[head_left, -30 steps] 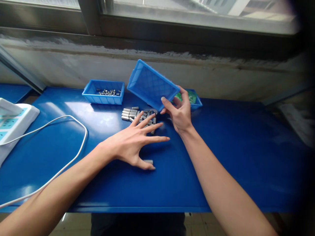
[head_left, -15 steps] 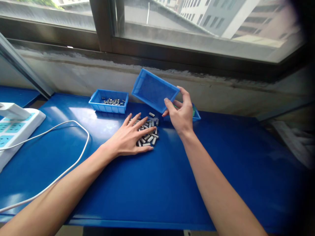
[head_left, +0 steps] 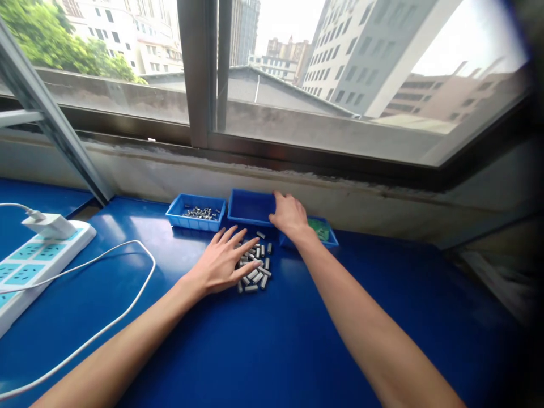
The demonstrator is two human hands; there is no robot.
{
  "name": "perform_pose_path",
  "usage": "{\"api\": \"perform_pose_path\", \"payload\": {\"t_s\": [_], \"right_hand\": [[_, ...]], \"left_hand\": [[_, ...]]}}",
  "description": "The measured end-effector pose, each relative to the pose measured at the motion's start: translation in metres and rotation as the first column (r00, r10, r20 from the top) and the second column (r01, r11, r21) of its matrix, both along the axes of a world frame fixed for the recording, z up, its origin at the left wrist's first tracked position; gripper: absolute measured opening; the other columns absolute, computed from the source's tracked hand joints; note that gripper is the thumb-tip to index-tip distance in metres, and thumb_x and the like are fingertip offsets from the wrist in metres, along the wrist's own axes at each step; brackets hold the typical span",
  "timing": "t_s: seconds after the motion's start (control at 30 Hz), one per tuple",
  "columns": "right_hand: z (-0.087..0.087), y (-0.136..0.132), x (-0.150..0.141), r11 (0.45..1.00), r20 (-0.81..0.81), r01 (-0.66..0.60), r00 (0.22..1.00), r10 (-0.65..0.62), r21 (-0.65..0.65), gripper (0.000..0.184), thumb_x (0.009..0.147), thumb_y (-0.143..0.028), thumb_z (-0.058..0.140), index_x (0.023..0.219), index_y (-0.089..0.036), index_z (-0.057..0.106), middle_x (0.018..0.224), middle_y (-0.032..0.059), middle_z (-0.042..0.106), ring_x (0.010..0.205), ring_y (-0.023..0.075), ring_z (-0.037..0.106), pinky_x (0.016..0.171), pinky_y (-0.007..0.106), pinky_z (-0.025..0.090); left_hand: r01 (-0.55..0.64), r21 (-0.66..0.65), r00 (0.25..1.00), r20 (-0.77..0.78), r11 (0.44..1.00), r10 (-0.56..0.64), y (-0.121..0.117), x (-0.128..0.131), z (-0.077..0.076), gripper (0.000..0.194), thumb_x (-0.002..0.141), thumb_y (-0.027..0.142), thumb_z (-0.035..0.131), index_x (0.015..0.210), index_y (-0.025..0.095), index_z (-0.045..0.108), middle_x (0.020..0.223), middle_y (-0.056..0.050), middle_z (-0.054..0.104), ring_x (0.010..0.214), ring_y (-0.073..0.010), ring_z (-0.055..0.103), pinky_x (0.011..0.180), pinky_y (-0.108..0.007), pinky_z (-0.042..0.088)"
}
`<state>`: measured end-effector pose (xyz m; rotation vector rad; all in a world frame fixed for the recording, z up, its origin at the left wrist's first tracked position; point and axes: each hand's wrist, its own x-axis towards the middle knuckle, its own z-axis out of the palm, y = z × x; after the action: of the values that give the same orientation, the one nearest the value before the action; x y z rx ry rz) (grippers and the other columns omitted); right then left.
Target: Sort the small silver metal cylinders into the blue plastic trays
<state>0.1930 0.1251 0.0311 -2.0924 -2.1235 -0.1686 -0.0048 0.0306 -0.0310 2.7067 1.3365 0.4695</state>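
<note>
The blue tabletop (head_left: 272, 351) is shiny and comes close to the person. On the left side, a thin white cord (head_left: 142, 272) curves over it. A white power strip (head_left: 26, 276) with light blue socket parts lies slanted at the left edge, and a chunky white plug (head_left: 50, 225) stands in it, near its far end.

Near the middle lies a pile of short metal pieces (head_left: 257, 277), some on top of others. The left hand (head_left: 225, 260) is open, palm down, with its fingers spread over the left part of the pile. It hides some of the pieces, and I cannot tell how hard it presses on them. One piece lies a bit apart, at the far side of the pile.

Past the pile, three blue boxes make a row by the wall (head_left: 140, 170). The right hand (head_left: 290, 214) is closed on the right end of the middle box (head_left: 252, 207). That box has its inside turned to the person, and I cannot tell if it sits flat. The left box (head_left: 195, 222) stands just beside it and holds little shiny metal bits (head_left: 202, 213). The right box (head_left: 330, 243) has something green (head_left: 319, 229) in it, and the right arm hides part of this box. Behind them all is a big window (head_left: 272, 124) with a dark frame, and tall buildings and green trees show outside
</note>
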Motion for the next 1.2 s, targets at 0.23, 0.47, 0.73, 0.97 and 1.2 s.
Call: {"api": "perform_pose_path", "payload": {"t_s": [0.23,0.47,0.73,0.97,1.2], "right_hand": [[0.002,0.013,-0.003,0.962,0.127,-0.25,0.957,0.263,-0.108,0.052,0.077,-0.012,0.063,0.128,-0.023,0.064,0.117,0.0137,0.07,0.116,0.0341,0.057,0.095,0.044,0.045],[-0.01,-0.012,0.012,0.92,0.05,-0.389,0.919,0.391,-0.048,0.055,0.084,-0.023,0.061,0.138,-0.024,0.056,0.124,0.0115,0.068,0.122,0.0348,0.052,0.1,0.047,0.042],[-0.003,-0.033,0.088,0.907,-0.39,-0.145,0.867,0.309,0.396,0.056,0.09,-0.054,0.058,0.134,-0.02,0.057,0.132,0.0127,0.063,0.131,0.0294,0.049,0.112,0.048,0.035],[-0.033,-0.045,0.159,0.919,-0.585,-0.393,0.75,0.309,-0.017,0.102,0.062,-0.049,0.086,0.149,-0.026,0.039,0.154,0.0132,0.041,0.141,0.0323,0.04,0.116,0.047,0.033],[-0.013,-0.079,0.173,0.905,-0.648,-0.426,0.694,0.315,-0.017,0.099,0.066,-0.035,0.084,0.151,-0.029,0.035,0.14,0.0112,0.053,0.119,0.0298,0.061,0.101,0.042,0.051]], "left_hand": [[0.06,0.127,0.996,0.05,0.99,-0.067,0.002,0.006,0.012,0.053,0.101,0.049,0.036,0.14,0.018,0.055,0.144,-0.014,0.054,0.136,-0.0305,0.045,0.112,-0.047,0.04],[-0.018,0.261,0.995,0.097,0.965,-0.008,0.008,0.008,0.013,0.045,0.099,0.041,0.043,0.137,0.022,0.057,0.145,-0.011,0.053,0.14,-0.0321,0.04,0.113,-0.054,0.036],[-0.004,0.172,1.0,0.029,0.985,-0.001,0.013,0.004,0.01,0.052,0.101,0.047,0.037,0.147,0.025,0.046,0.15,-0.01,0.048,0.141,-0.0302,0.04,0.119,-0.055,0.028],[0.052,0.164,0.999,-0.017,0.985,-0.05,0.01,0.009,0.008,0.056,0.101,0.049,0.038,0.151,0.025,0.041,0.158,-0.011,0.037,0.149,-0.0326,0.027,0.12,-0.057,0.023],[0.101,0.181,0.993,0.047,0.978,-0.111,0.005,0.003,0.011,0.048,0.101,0.037,0.042,0.146,0.022,0.048,0.153,-0.011,0.044,0.148,-0.0307,0.029,0.12,-0.055,0.028]]}}
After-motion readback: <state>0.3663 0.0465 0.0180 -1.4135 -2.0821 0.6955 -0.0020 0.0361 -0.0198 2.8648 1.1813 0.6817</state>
